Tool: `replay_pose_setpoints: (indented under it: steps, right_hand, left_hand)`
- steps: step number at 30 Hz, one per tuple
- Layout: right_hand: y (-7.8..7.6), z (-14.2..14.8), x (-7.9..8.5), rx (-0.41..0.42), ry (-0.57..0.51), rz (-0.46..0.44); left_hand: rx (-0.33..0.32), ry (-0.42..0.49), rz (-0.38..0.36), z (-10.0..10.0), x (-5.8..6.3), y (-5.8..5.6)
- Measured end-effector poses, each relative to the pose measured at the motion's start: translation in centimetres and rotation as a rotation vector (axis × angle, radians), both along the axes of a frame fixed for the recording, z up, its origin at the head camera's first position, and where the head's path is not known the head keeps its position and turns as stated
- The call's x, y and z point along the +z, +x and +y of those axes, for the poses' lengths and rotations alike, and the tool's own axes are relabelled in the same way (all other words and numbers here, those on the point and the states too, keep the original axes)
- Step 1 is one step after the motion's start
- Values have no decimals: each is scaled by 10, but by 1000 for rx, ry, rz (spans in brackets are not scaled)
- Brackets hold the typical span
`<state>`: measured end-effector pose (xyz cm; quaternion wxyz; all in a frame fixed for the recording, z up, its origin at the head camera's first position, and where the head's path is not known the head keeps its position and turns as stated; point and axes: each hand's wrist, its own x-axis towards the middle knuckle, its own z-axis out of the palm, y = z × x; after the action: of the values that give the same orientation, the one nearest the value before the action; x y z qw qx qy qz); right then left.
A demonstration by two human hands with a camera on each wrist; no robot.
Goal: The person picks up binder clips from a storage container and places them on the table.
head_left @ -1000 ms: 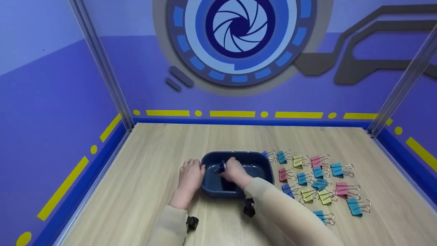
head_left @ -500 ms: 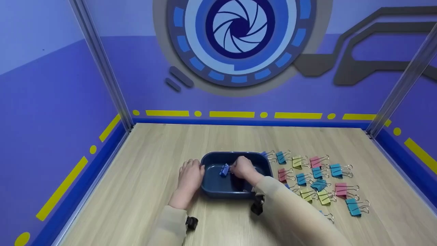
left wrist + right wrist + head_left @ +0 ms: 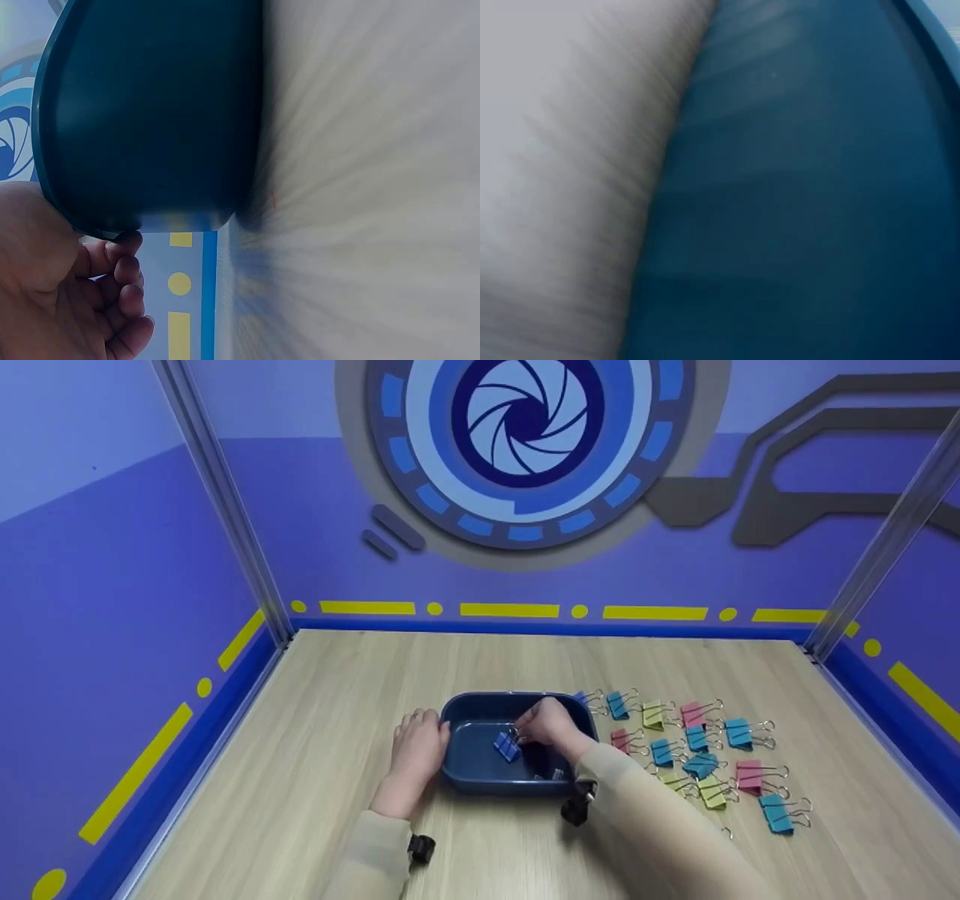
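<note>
A blue binder clip (image 3: 508,745) is in the dark blue tray (image 3: 480,787) in the head view, its wire handles toward my right hand (image 3: 551,721). The right fingertips pinch those handles. At the tray's left side, my left hand (image 3: 420,741) holds the rim, its thumb at the edge. In the left wrist view, the left hand's fingers (image 3: 129,301) are curled beside the tray wall (image 3: 157,127), and its thumb is hidden. The right wrist view is blurred and shows the tray wall (image 3: 795,187) but no hand.
Right of the tray, several binder clips lie on the wooden table (image 3: 360,682), among them a pink clip (image 3: 750,776), a teal clip (image 3: 777,814) and a yellow clip (image 3: 654,715). The right forearm (image 3: 660,825) hides some. Small shiny pieces (image 3: 556,774) show in the tray.
My right hand has moved rightward within the tray. The blue clip, partly hidden at first, now shows clearly and has turned and shifted slightly right. My left hand has stayed in place.
</note>
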<state>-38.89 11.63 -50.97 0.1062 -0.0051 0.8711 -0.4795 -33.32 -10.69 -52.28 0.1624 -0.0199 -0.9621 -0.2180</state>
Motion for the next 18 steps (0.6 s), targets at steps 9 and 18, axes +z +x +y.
replay_pose_setpoints:
  steps: [9, 18]
  right_hand:
    - [-4, 21, 6, 10, -148, -106]
    - [-9, 50, 24, 50, -268, -86]
  left_hand:
    - [-2, 4, 22, -1, 0, -1]
    - [-2, 9, 1, -1, 0, -1]
